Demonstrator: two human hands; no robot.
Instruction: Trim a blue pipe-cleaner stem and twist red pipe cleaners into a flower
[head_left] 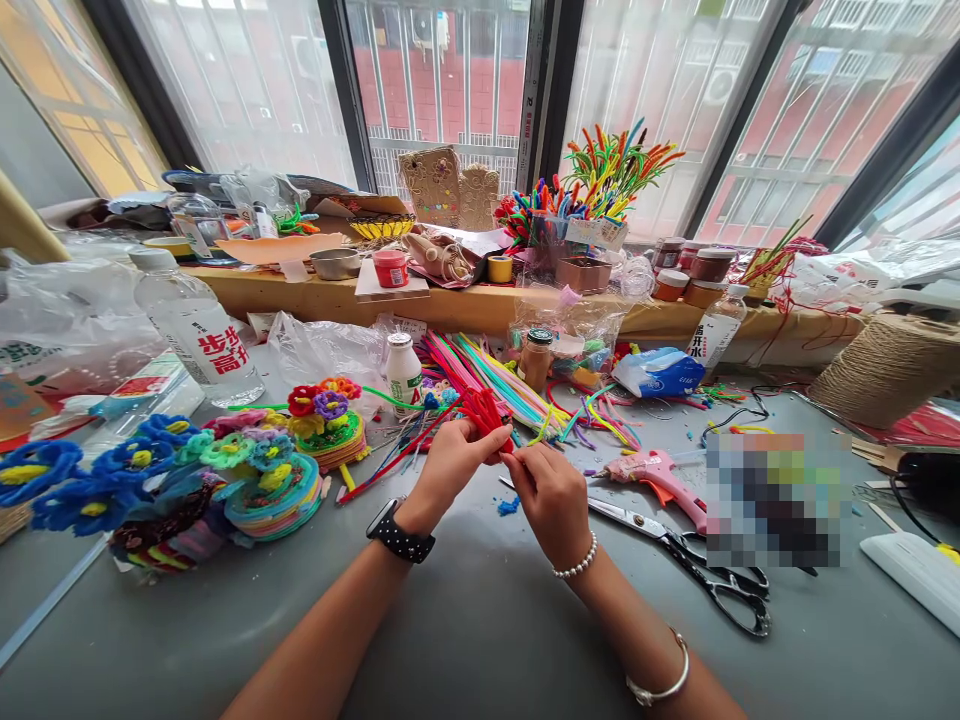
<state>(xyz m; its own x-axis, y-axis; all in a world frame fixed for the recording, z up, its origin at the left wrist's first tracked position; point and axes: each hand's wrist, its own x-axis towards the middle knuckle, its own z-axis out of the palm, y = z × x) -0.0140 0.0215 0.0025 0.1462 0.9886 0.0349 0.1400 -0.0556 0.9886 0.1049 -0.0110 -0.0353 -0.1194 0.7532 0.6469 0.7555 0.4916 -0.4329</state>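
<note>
Probably light and bendy, the red pipe cleaners [484, 408] mid-frame suit a low hold, left hand [457, 462] and right hand [553, 497] pinching there.

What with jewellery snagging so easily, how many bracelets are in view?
2: a beaded bracelet just behind the right hand, and a silver bangle farther up that forearm. Others may be hidden, as the arms run out of frame.
</note>
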